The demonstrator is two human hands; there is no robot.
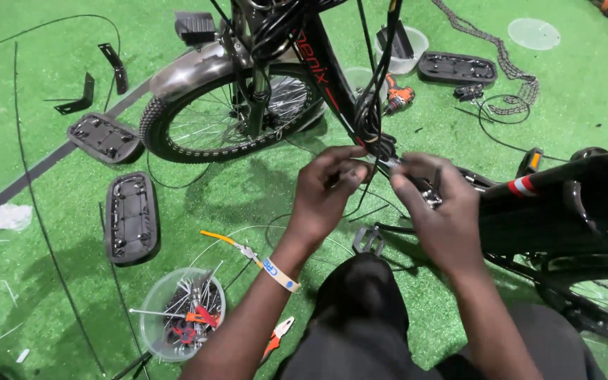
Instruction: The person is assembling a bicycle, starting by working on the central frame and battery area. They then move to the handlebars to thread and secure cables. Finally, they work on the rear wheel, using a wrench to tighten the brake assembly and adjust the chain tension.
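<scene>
A black bicycle frame stands over green artificial turf, its front wheel ahead of me. My left hand pinches a thin black cable just below the down tube, fingers closed on it. My right hand grips a small metal part next to the cable bundle, close to the left hand. A pale wristband sits on my left wrist. What the right fingers hold is partly hidden.
A clear bowl of metal tools and small parts sits at lower left, with orange-handled pliers beside it. Black plastic panels lie on the turf at left. A chain, a drill and tubs lie beyond.
</scene>
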